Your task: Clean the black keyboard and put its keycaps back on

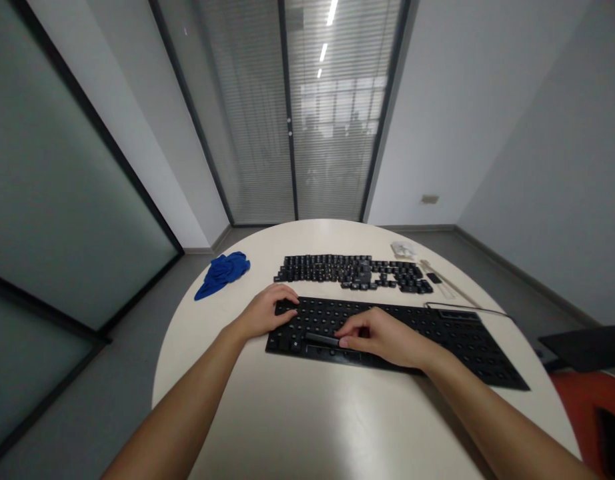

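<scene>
A black keyboard (437, 340) with its keycaps off lies across the table before me. Between the thumb and fingers of my right hand (382, 337) is the long black space bar keycap (321, 339), held low over the keyboard's front row, its left end pointing left. Whether it touches the board I cannot tell. My left hand (265, 312) grips the keyboard's back left corner, with thumb and fingers over the edge. Just behind the keyboard, the loose black keycaps (322, 268) lie in rows, laid out much like a keyboard.
A crumpled blue cloth (223, 272) lies at the table's left. Toward the back right are a small clear bag (403, 250), a long thin tool (445, 280) and a wire piece. The keyboard cable (480, 309) runs off the right edge. A red chair (587, 407) stands beside the round white table (297, 420).
</scene>
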{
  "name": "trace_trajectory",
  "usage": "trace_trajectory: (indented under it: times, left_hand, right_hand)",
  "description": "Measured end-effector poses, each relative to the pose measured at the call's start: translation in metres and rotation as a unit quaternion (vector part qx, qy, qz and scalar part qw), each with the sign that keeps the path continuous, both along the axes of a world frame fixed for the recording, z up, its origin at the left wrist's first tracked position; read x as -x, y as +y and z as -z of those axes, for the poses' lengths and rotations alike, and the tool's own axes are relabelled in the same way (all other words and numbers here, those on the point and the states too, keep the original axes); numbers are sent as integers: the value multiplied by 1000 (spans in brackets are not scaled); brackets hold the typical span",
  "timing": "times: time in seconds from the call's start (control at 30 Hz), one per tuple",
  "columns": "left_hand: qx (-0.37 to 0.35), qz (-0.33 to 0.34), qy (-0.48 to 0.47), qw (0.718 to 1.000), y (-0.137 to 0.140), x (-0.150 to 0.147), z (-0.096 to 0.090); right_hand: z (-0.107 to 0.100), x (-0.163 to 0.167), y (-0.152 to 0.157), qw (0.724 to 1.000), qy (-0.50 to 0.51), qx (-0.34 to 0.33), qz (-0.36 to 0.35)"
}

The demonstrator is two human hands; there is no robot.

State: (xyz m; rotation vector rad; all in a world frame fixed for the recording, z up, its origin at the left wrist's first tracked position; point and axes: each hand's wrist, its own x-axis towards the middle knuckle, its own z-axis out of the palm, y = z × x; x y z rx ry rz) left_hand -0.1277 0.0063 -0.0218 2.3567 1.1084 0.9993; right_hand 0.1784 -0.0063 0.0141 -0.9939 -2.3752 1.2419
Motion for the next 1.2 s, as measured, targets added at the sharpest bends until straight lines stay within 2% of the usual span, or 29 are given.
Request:
trace_trajectory:
  times: [0.33,0.6,1.2]
  left_hand:
    - [-1,-3,7,1000,0,0,1]
    - [-5,5,7,1000,0,-1,2]
    - [-3,2,2,1000,1,-1,2]
  right_hand:
    - [-1,-1,0,996,-18,-83,-31]
    - [-1,0,0,981,0,-168,-98]
    - [-2,1,-1,979,6,-176,-106]
